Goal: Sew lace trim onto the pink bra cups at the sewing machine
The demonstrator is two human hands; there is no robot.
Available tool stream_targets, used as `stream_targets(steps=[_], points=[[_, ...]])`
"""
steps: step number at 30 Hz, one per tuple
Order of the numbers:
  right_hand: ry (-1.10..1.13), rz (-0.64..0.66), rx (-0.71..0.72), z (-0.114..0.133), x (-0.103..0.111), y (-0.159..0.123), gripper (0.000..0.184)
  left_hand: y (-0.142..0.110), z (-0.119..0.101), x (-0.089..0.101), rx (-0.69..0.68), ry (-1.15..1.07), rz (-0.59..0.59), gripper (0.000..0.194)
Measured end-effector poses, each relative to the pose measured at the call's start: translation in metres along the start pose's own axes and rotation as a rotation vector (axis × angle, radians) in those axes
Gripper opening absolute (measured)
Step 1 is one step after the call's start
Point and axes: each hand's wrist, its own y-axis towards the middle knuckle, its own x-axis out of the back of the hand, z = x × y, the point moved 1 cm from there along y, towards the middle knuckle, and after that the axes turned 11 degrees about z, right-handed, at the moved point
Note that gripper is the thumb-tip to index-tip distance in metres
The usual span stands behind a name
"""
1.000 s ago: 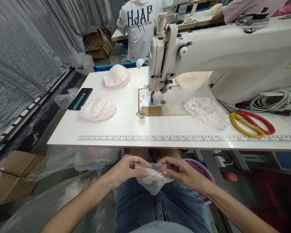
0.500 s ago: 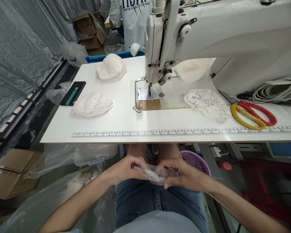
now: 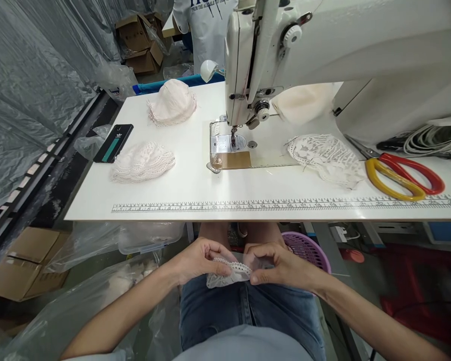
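— What have you got between the hands?
— A small white lace piece [image 3: 228, 277], patterned along one edge and sheer elsewhere. I see it above the blue jeans [image 3: 218, 313] on the lap, just in front of the near edge of the worktop [image 3: 195, 191].
— And the grip?
— Grasping, on both sides. My left hand [image 3: 206, 263] pinches the lace edge between thumb and fingers; my right hand [image 3: 278, 264] has thumb and fingers closed on the opposite end.
— What lies on the worktop?
— A printed ruler [image 3: 248, 206] runs along the near edge. Past it I get the sewing machine [image 3: 242, 65], its foot over a shiny plate. To the left, a stack of lace [image 3: 143, 163] sits beside a black phone [image 3: 113, 144] with a green band; a pale fabric cup [image 3: 173, 102] lies beyond. To the right, red-and-yellow scissors [image 3: 396, 175] rest just beside a loose lace cutting [image 3: 327, 158].
— Farther out?
— A purple basket [image 3: 308, 249] below, right of the legs; a cardboard box [image 3: 24, 263] at lower left; a co-worker [image 3: 210, 42] in a pale shirt, behind the machine.
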Motion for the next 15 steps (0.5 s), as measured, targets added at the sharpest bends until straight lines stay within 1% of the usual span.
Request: stream_targets(steps=[3,6,9,15], points=[[0.005,-0.037,-0.013,-0.0013,-0.0002,0.0028,0.024,-0.0034,-0.0028,0.0008,0.025,0.033,-0.042,0.035],[0.045,-0.002,-0.029,-0.0025,0.0006,0.0037,0.022,-0.007,-0.0051,0.0017,0.028,0.05,-0.053,0.037],[0.07,0.022,-0.054,-0.0048,0.0007,0.0051,0.024,-0.007,-0.005,0.0021,0.013,0.065,-0.053,0.036],[0.025,-0.04,-0.1,-0.0066,0.0012,0.0039,0.027,-0.0088,-0.0054,0.0045,-0.03,0.096,-0.03,0.033]])
